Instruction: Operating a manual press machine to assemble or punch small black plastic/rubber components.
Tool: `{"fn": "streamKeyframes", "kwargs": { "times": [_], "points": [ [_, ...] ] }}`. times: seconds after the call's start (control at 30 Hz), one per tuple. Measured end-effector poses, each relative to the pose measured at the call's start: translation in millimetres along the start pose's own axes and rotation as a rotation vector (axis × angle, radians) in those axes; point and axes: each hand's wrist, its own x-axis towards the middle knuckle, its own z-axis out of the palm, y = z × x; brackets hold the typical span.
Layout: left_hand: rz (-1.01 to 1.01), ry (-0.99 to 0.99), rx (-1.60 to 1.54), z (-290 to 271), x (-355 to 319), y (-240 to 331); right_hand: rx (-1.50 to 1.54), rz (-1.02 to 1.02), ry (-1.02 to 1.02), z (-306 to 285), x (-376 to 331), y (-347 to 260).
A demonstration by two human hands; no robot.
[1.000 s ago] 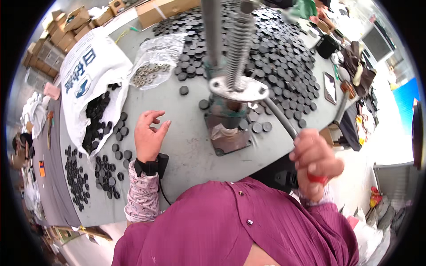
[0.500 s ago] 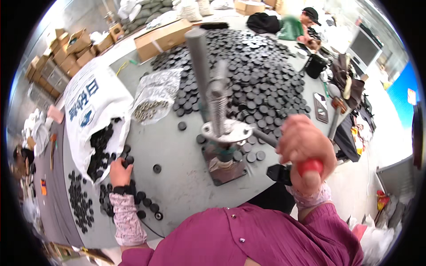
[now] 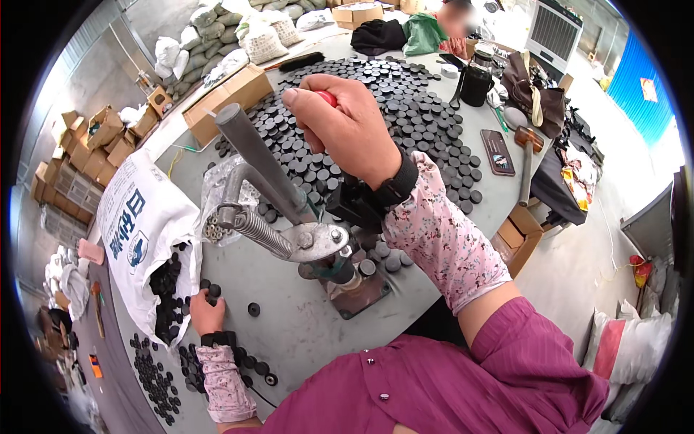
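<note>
A hand lever press with a grey metal post (image 3: 246,137), a coil spring (image 3: 264,233) and a pivot plate (image 3: 316,241) stands on the table. My right hand (image 3: 350,134) is closed around the press lever's red knob (image 3: 327,98), raised beside the post. Most of the lever is hidden behind my hand and wrist. At the left, my left hand (image 3: 207,312) pinches a small round black cap (image 3: 215,291) next to the mouth of a white woven sack (image 3: 148,217). Black pieces (image 3: 166,293) spill from that sack. A single black cap (image 3: 254,309) lies between my left hand and the press.
A broad heap of black discs (image 3: 426,119) covers the table's far side. A clear bag of small metal parts (image 3: 217,230) lies behind the press. More black pieces (image 3: 153,380) lie near left. Rightward are a phone (image 3: 497,152) and a mallet (image 3: 528,139). Another person (image 3: 452,29) sits opposite.
My right hand has swung the lever up and to the left, from the press's right side toward its post. My left hand stays by the sack. The whole view has shifted slightly.
</note>
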Motion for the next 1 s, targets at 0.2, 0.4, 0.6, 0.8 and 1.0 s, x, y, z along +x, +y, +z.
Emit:
{"fn": "streamKeyframes", "kwargs": {
  "times": [0.2, 0.4, 0.6, 0.8, 1.0],
  "points": [
    [0.084, -0.063, -0.014, 19, 9, 16, -0.119, -0.104, 0.06, 1, -4, 3],
    [0.209, -0.253, -0.62, -16, -40, 100, -0.19, -0.109, 0.057, -11, -12, 2],
    [0.526, -0.356, -0.781, -11, -131, 233, -0.143, -0.158, 0.104, -2, -8, 0],
    [0.509, -0.24, -0.872, 23, -121, 268, -0.114, -0.159, 0.108, 5, -7, 11],
    [0.466, -0.294, -1.008, 26, -128, 268, -0.178, -0.224, 0.142, 4, -1, 10]
  ]
}}
